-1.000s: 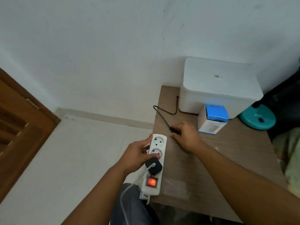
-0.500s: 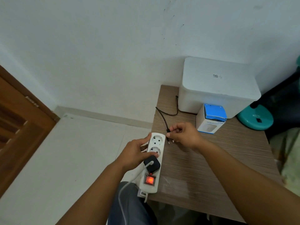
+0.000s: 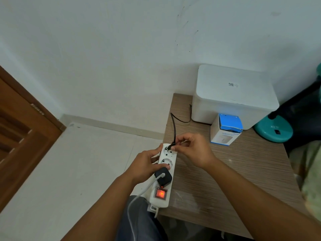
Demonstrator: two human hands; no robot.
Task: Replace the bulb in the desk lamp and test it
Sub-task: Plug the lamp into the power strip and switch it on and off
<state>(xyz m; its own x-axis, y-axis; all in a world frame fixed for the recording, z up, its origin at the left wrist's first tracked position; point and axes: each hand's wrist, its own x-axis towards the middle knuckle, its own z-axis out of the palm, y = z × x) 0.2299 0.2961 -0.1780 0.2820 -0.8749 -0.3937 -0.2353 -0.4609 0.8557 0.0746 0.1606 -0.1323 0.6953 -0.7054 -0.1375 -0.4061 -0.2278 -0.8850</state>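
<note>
Plug (image 3: 172,145) now brought onto strip's top socket | pinched by right hand (image 3: 192,150) | power strip (image 3: 164,173) gripped by left hand (image 3: 145,164)

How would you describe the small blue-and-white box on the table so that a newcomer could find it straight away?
Start at the wooden table by the wall and find the big white container at its far edge. The small cardboard box stands directly in front of that container, left of the teal lamp base. It alone has a bright blue top flap over white sides.
</note>
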